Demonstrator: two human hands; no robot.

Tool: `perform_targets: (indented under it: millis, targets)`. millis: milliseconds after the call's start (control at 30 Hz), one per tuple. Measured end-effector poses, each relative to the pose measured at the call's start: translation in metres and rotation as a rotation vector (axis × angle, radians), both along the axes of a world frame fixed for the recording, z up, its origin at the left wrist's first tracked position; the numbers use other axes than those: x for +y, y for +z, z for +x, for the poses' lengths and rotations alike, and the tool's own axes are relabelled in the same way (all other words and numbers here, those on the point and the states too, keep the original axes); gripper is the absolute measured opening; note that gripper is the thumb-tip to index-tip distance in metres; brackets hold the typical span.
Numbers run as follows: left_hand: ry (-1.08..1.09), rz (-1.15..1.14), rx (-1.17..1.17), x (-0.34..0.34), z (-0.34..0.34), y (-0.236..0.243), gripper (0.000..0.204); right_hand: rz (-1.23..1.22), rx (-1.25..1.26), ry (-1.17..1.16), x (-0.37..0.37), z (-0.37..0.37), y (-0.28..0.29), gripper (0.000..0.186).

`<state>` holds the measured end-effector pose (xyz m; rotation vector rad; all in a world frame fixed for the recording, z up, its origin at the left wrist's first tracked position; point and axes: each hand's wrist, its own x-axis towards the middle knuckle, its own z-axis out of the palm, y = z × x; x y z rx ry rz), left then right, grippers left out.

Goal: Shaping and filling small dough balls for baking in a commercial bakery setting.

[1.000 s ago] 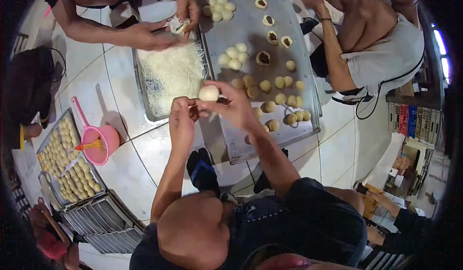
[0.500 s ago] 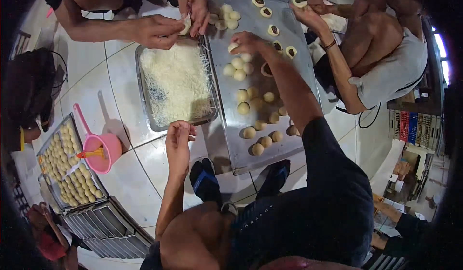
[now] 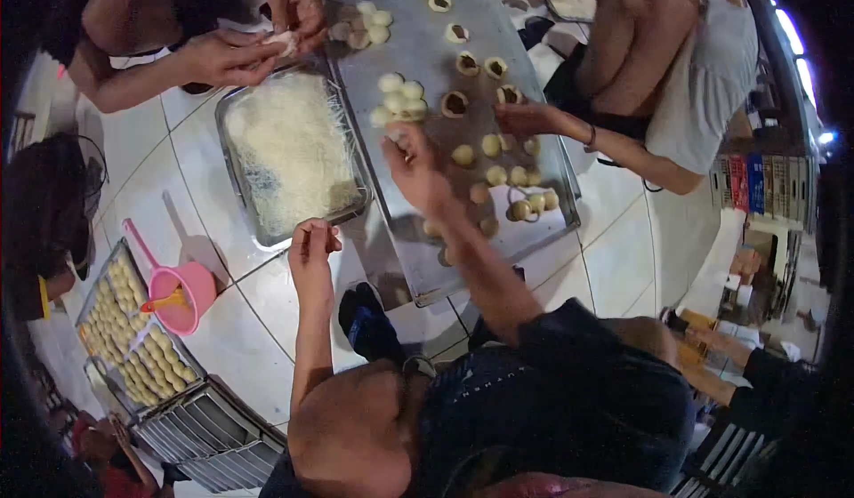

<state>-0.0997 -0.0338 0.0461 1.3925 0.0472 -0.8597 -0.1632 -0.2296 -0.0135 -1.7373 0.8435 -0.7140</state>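
Note:
My right hand (image 3: pixel 414 164) hangs over the large metal tray (image 3: pixel 525 262), just beside a cluster of pale dough balls (image 3: pixel 395 101). Its fingers are half bent and apart, with nothing visible between them. Several more dough balls (image 3: pixel 495 175) lie around and beyond my right forearm. Flattened dough rounds with a dark filling (image 3: pixel 455 104) dot the tray's far and right part. My left hand (image 3: pixel 313 238) is raised near the close corner of a smaller metal tray (image 3: pixel 363 206) of shredded white topping (image 3: pixel 289 147). Its fingers are curled in, and nothing shows in them.
Across from me a person's hands (image 3: pixel 258 49) work a small piece of dough. At right, another person's hand (image 3: pixel 534 117) touches a filled round. A pink dipper (image 3: pixel 182 298) with an orange-handled tool stands left, beside trays of shaped dough (image 3: pixel 133 329) on a metal rack (image 3: pixel 205 431).
My right hand has drawn back toward me from the dough cluster, where it had a dough ball at its fingertips. The right person's hand has come down to a filled round. My view has shifted.

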Motion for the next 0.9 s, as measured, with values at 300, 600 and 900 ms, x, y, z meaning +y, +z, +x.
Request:
perform_targets:
  millis: [300, 600, 900]
  targets:
    - [-0.044, -0.273, 0.178, 0.003, -0.005, -0.028, 0.017, -0.467, 0.347, -0.374, -0.051, -0.063, -0.042, 0.021]
    - [0.066, -0.093, 0.118, -0.007, -0.015, 0.000, 0.017, -0.649, 0.360, -0.257, -0.126, -0.070, -0.066, 0.019]
    - [0.088, -0.085, 0.111, 0.009, -0.010, 0.000, 0.014, -0.699, 1.176, -0.108, -0.212, -0.008, -0.061, 0.020]
